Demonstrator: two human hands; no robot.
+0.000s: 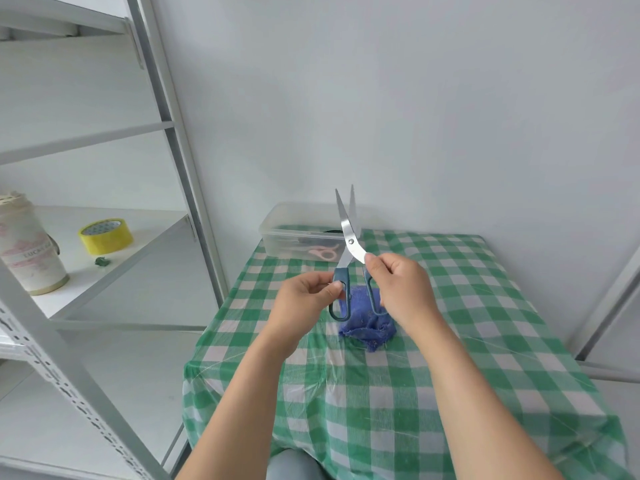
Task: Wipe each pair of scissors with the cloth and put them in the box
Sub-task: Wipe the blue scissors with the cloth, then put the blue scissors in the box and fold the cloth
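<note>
Two hands hold up a pair of teal scissors [350, 241] over the table [450, 306]. The blades point up and are a little bit apart. The left hand [304, 299] pinches the left handle loop between thumb and fingers. The right hand [398, 289] has its fingers curled round the other handle, with the thumb tip up on the shiny metal just under the screw.

The blue cloth [370, 327] sits in a crumpled heap on the green and white check table cover, right under the scissors. It may be touching the right hand, but the hand hides that part.

The clear plastic box [277, 230] stands at the far left corner of the table, behind the blades. A pair of pink scissors [323, 253] lies inside it, with something dark beside them that is too blurry to name.

On the left is a grey metal shelf [114, 271]. A roll of yellow tape [105, 236] and a tall cream tub [29, 251] rest on it, near each other.
</note>
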